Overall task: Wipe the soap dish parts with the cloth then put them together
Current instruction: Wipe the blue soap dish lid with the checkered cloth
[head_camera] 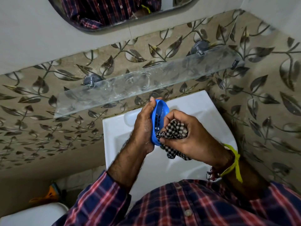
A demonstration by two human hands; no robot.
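Observation:
A blue oval soap dish part [159, 111] with a slotted grid floor is held on edge above the white sink. My left hand [144, 126] grips it from the left, fingers wrapped over its rim. My right hand [187, 137] is closed on a bunched black-and-white checked cloth [174, 131], which is pressed against the lower inside of the blue part. A tail of the cloth hangs below my right palm. No other soap dish part is visible.
A white sink [117, 128] sits under my hands against a leaf-patterned tiled wall. A glass shelf [146, 80] on two brackets runs above the sink. A mirror [114, 12] hangs higher up. A white toilet lid [32, 214] is at lower left.

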